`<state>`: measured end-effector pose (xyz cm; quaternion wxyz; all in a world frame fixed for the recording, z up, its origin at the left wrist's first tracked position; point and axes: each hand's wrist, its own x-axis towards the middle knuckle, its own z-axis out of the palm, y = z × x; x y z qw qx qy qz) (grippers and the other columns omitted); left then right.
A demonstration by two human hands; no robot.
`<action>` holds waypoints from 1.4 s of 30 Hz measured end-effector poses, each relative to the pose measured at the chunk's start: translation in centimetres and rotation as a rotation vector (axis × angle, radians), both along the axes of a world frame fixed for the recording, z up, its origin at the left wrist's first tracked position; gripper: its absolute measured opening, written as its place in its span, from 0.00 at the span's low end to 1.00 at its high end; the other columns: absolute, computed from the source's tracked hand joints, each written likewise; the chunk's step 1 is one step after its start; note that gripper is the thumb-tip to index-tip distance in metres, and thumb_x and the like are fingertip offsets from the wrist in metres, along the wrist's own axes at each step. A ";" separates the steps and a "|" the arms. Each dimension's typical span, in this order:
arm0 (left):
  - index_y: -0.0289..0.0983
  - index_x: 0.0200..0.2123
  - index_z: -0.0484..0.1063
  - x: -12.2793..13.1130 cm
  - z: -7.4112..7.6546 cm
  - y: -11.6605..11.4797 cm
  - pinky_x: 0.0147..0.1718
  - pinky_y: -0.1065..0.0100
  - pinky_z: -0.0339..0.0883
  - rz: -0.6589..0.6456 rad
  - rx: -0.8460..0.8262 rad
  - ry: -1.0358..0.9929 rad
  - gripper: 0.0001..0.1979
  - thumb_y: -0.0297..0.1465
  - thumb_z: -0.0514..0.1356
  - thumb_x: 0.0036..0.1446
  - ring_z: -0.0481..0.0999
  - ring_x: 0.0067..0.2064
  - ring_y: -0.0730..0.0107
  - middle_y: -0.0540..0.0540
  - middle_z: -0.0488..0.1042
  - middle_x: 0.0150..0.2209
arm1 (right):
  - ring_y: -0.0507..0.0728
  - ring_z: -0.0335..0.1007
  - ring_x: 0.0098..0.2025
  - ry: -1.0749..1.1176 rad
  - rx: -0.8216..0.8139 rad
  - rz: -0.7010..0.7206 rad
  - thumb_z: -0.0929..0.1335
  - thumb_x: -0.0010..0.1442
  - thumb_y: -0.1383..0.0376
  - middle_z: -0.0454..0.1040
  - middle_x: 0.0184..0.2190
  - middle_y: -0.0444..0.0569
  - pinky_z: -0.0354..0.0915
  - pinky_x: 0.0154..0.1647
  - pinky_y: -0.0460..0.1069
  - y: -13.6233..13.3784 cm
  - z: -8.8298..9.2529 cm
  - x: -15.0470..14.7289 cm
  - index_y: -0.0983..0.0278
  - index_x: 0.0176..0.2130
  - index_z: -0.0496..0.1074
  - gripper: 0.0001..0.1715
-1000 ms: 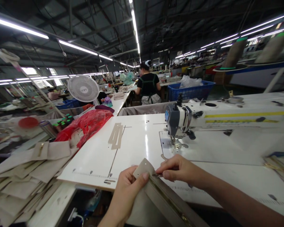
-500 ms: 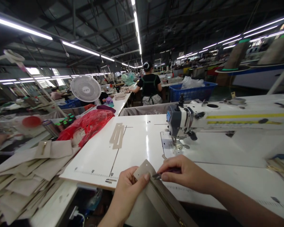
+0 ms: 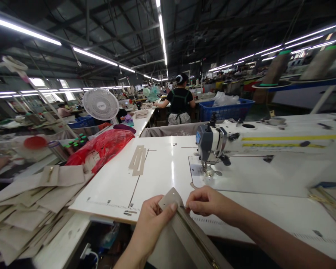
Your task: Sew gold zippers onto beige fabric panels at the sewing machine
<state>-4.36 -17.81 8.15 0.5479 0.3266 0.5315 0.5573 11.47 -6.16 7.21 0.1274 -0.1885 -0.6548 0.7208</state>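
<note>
My left hand [image 3: 156,220] is closed on the upper end of a beige fabric piece [image 3: 168,243], thumb on top and fingers behind. A brass-toothed zipper [image 3: 197,241] runs down the piece towards me, with a metal pull near the bottom edge of the view. The piece's rounded tip [image 3: 172,197] has small holes and points away from me. Beside the zipper's upper end, my right hand [image 3: 205,201] is pinched shut on small thread snips, mostly hidden by the fingers. Only a thin dark tip shows at the fabric's edge.
A sewing machine [image 3: 212,145] stands beyond my right hand. Flat beige cut-outs [image 3: 138,160] lie on the white table [image 3: 159,175]. Beige pieces [image 3: 19,220] are piled at the left, beside a red plastic bag [image 3: 106,145]. Ahead are a fan [image 3: 100,104], a co-worker [image 3: 180,99] and a blue basket [image 3: 226,108].
My right fingers have curled in, and the snips, whose blades showed before over the zipper's end, are now mostly hidden. My left hand keeps its hold on the fabric piece.
</note>
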 end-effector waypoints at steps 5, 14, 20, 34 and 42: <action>0.32 0.27 0.71 -0.2 -1.1 0.1 0.22 0.75 0.57 0.028 -0.009 0.028 0.20 0.43 0.68 0.40 0.67 0.21 0.74 0.49 0.70 0.20 | 0.47 0.54 0.21 -0.013 0.158 -0.093 0.73 0.42 0.50 0.64 0.17 0.40 0.52 0.23 0.44 0.1 0.9 0.1 0.68 0.24 0.72 0.23; 0.32 0.26 0.72 -0.4 -0.2 0.0 0.22 0.74 0.58 0.048 -0.013 0.164 0.20 0.45 0.66 0.42 0.67 0.23 0.73 0.48 0.72 0.22 | 0.51 0.67 0.26 -0.039 0.904 -0.256 0.68 0.55 0.58 0.74 0.25 0.47 0.61 0.28 0.45 -1.0 3.4 1.3 0.64 0.33 0.77 0.13; 0.32 0.27 0.74 0.0 0.5 0.0 0.25 0.73 0.61 0.074 0.021 0.222 0.19 0.45 0.66 0.42 0.69 0.26 0.70 0.48 0.72 0.23 | 0.51 0.66 0.25 0.020 1.322 -0.283 0.67 0.58 0.60 0.72 0.23 0.46 0.57 0.26 0.45 -1.6 3.9 1.7 0.65 0.34 0.76 0.12; 0.32 0.27 0.77 0.1 1.1 0.0 0.24 0.74 0.62 0.146 0.031 0.262 0.20 0.45 0.67 0.39 0.69 0.25 0.70 0.47 0.74 0.23 | 0.52 0.67 0.25 -0.044 1.537 -0.337 0.64 0.60 0.61 0.71 0.23 0.47 0.54 0.26 0.47 -2.3 4.1 1.4 0.65 0.35 0.75 0.12; 0.32 0.26 0.77 -0.1 0.4 0.1 0.22 0.74 0.62 0.183 0.064 0.303 0.20 0.45 0.67 0.39 0.69 0.24 0.70 0.47 0.73 0.22 | 0.53 0.67 0.26 -0.063 1.551 -0.360 0.65 0.58 0.62 0.72 0.24 0.48 0.54 0.26 0.47 -2.5 4.3 1.3 0.65 0.34 0.75 0.11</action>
